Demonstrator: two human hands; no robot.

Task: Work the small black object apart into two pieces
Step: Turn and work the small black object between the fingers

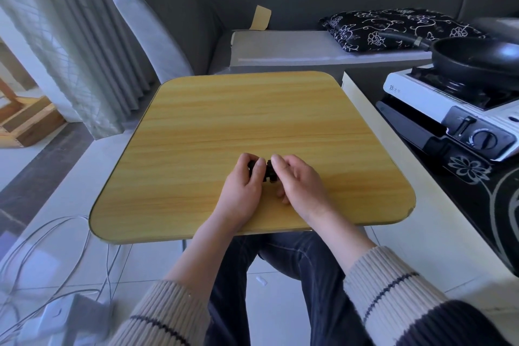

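A small black object (266, 171) is held low over the near middle of a light wooden table (224, 121). My left hand (243, 188) grips its left part between thumb and fingers. My right hand (300, 185) pinches its right part from the other side. A narrow gap shows between the two black parts under my fingertips; whether they still touch I cannot tell. My fingers hide most of the object.
A white portable gas stove (460, 118) with a black frying pan (477, 56) stands on the counter at the right. A grey sofa (179, 22) with a black patterned cushion (393, 28) lies behind the table. White cables (56, 247) trail on the floor at the left.
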